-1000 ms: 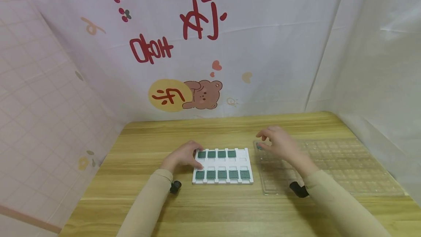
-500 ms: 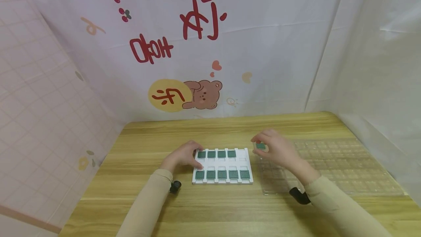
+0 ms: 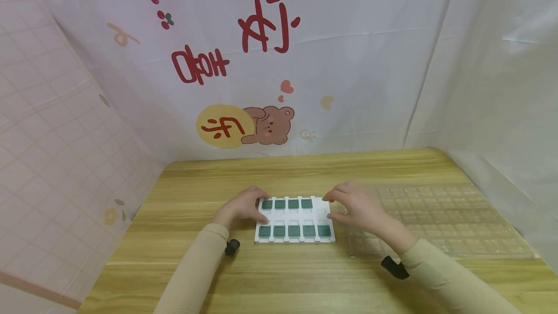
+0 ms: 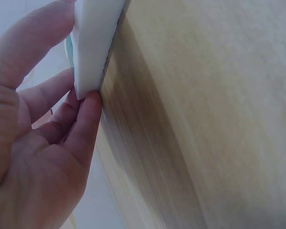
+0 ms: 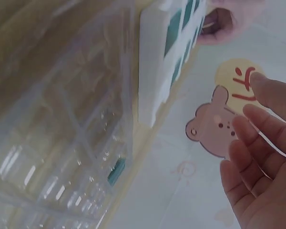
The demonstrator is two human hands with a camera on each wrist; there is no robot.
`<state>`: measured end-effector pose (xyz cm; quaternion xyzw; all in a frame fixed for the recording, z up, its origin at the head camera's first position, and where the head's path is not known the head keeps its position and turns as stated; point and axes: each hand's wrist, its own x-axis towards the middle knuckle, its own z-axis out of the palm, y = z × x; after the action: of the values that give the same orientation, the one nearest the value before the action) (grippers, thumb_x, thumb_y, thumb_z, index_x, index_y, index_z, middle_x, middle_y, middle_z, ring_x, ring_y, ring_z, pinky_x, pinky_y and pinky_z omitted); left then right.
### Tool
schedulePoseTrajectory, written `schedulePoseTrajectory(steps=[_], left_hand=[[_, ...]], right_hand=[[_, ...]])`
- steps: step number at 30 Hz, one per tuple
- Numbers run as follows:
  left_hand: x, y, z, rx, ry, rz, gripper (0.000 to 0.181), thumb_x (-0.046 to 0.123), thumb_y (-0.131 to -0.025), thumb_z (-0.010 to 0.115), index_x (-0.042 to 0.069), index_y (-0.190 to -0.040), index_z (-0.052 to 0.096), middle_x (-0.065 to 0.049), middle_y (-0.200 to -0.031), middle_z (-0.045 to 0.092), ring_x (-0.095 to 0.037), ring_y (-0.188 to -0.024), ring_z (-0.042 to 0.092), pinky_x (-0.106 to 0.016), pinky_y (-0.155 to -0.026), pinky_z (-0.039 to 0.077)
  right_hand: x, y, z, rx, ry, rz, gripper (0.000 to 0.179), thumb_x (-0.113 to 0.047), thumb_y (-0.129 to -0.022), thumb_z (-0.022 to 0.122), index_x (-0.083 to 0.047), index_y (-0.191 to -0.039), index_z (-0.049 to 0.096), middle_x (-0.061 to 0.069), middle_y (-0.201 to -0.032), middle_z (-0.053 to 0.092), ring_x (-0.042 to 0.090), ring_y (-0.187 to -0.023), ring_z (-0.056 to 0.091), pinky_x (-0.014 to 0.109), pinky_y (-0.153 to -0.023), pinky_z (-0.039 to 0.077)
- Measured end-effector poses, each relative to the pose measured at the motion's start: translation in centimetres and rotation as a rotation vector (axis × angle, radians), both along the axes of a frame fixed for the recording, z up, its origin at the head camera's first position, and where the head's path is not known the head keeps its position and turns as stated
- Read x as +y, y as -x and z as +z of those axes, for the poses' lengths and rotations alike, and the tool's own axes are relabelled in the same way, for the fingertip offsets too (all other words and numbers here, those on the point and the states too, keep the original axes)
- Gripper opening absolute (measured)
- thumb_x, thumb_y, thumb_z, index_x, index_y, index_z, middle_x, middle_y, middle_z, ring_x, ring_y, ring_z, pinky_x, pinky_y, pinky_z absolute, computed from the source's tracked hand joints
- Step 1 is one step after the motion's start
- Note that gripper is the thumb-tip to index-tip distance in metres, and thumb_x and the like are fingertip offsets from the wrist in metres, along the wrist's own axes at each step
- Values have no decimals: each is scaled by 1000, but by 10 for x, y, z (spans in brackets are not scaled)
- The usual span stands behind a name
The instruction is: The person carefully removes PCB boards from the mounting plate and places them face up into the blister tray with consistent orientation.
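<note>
A white tray [image 3: 285, 216] lies on the table, with green square chips [image 3: 294, 230] in two rows. Its far right slot holds no chip. My left hand [image 3: 243, 206] grips the tray's left end, thumb on top and fingers at the edge, as the left wrist view shows. By the tray's right end is my right hand [image 3: 361, 208], thumb and forefinger apart. The right wrist view shows its fingers [image 5: 245, 169] spread and holding nothing. One green chip [image 5: 117, 171] lies in a corner compartment of the clear plastic tray [image 5: 71, 119].
The clear tray [image 3: 453, 219] with many compartments spreads across the right side of the wooden table [image 3: 279, 280]. A white printed curtain [image 3: 366, 62] stands behind the table and along both sides.
My right hand has moved left from the clear tray's far left corner, where its fingers were around a green chip, to the white tray's right end. My left hand has stayed put.
</note>
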<state>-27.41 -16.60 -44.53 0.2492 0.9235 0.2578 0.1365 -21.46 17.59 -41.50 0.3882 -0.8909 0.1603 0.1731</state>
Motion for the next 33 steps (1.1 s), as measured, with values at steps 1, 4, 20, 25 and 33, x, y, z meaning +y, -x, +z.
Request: schedulePoseTrajectory(steps=[1, 4, 20, 25, 33], left_hand=[[0, 0, 0, 0, 1, 0, 66, 22, -66, 94, 0, -122, 65, -6, -107, 56, -19, -93, 48, -36, -85, 44], [0, 0, 0, -1, 1, -2, 66, 22, -67, 93, 0, -122, 64, -6, -108, 56, -19, -93, 48, -36, -85, 43], [-1, 1, -2, -23, 9, 21, 68, 23, -67, 93, 2, -124, 64, -6, -114, 56, -19, -97, 48, -37, -89, 43], [0, 2, -3, -6, 23, 15, 67, 23, -67, 93, 2, -124, 64, -6, -114, 56, -19, -98, 48, -37, -90, 43], [0, 2, -1, -23, 17, 23, 67, 23, -68, 93, 2, -125, 64, -6, -117, 56, -19, -99, 48, -37, -91, 43]], right_hand=[[-1, -1, -1, -10, -7, 1, 37, -25, -74, 87, -12, -105, 72, -1, -99, 68, 23, -94, 60, 39, -81, 49], [-5, -4, -3, -49, -21, 13, 38, -26, -74, 87, -11, -106, 71, 0, -103, 67, 24, -98, 59, 41, -84, 48], [-14, -11, -12, -165, -135, -4, 41, -25, -73, 88, -10, -107, 72, 1, -105, 67, 23, -98, 59, 37, -77, 53], [-14, -10, -16, -161, -172, -9, 39, -26, -72, 89, -11, -105, 73, -1, -103, 68, 21, -96, 59, 37, -82, 51], [-17, -9, -23, -165, -223, -16, 35, -28, -70, 89, -15, -99, 74, -3, -98, 67, 20, -92, 59, 38, -81, 49]])
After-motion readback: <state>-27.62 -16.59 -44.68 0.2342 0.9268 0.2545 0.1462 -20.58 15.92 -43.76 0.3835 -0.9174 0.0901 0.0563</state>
